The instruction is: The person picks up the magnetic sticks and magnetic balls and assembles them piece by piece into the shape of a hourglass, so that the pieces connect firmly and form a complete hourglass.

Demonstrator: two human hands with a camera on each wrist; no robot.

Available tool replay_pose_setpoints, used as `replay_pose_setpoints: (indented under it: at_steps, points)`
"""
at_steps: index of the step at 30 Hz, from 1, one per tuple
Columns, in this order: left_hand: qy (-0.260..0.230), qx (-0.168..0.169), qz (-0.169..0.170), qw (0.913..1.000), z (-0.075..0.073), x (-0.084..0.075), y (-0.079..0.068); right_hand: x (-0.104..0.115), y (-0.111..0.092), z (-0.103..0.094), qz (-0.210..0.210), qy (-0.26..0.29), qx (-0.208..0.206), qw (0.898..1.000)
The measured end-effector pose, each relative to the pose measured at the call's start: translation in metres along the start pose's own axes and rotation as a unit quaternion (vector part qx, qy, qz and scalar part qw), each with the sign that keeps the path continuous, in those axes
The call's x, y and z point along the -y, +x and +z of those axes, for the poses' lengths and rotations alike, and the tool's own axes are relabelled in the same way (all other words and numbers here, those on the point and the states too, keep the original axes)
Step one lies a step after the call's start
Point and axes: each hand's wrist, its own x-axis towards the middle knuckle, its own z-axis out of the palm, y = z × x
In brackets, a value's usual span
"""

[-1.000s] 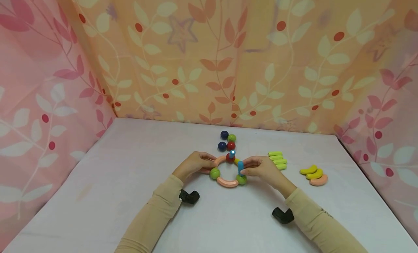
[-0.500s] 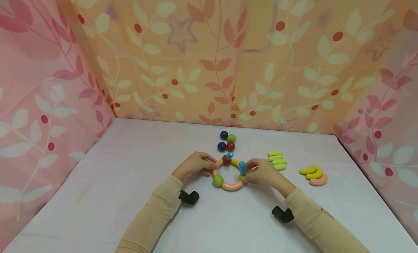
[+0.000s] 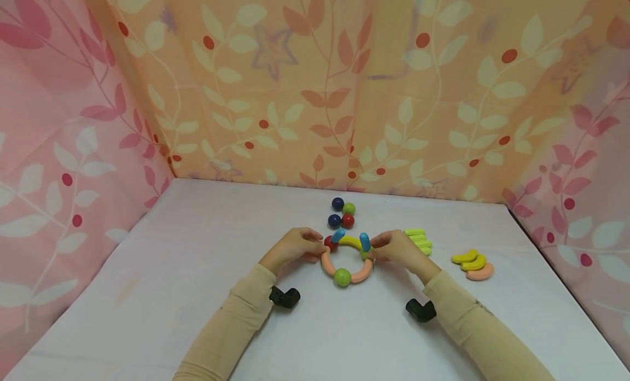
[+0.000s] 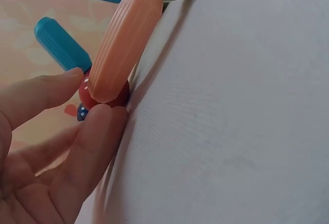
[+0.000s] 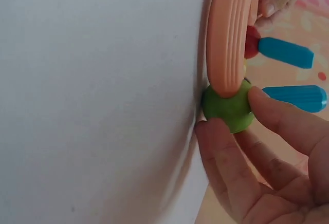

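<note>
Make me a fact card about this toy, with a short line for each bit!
Toy: ring on a white table
Balls in it: red ball, front green ball, back green ball
Curved pieces in it: two orange, one yellow
Sticking up: blue sticks on the red ball and back green ball
Left hand: pinches the red ball
Right hand: pinches the back green ball
Behind: four loose balls
Off right: light green sticks, loose curved pieces

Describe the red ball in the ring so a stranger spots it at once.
On the white table, find the ring between the left hand and right hand. At its far-left part, by the left hand, sits the red ball, a blue stick slanting up from it. No other ball in the ring is red, and the loose red ball beyond the ring has no stick.
</note>
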Motion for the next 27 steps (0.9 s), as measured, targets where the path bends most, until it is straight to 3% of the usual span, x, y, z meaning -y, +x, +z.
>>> replay_pose_setpoints:
  at_steps: [5,12,15,21,27]
  points:
    - [0.002,0.016,0.014,0.9998,-0.001,0.001,0.000,-0.006,0.009,-0.012,-0.019,0.005,-0.009,1.000]
    - [0.010,0.032,0.017,0.9993,-0.001,0.003,0.000,-0.024,0.013,-0.059,-0.025,-0.023,-0.077,0.996]
    - [0.007,0.030,0.021,0.9993,0.000,0.003,0.002,-0.037,0.014,-0.077,-0.006,-0.033,-0.096,0.995]
    - [0.008,0.026,0.021,0.9994,0.000,0.004,0.003,-0.057,0.022,-0.094,0.025,-0.056,-0.082,0.995]
    - [0.006,0.028,0.029,0.9992,0.000,0.003,0.002,-0.066,0.030,-0.099,0.024,-0.047,-0.069,0.996]
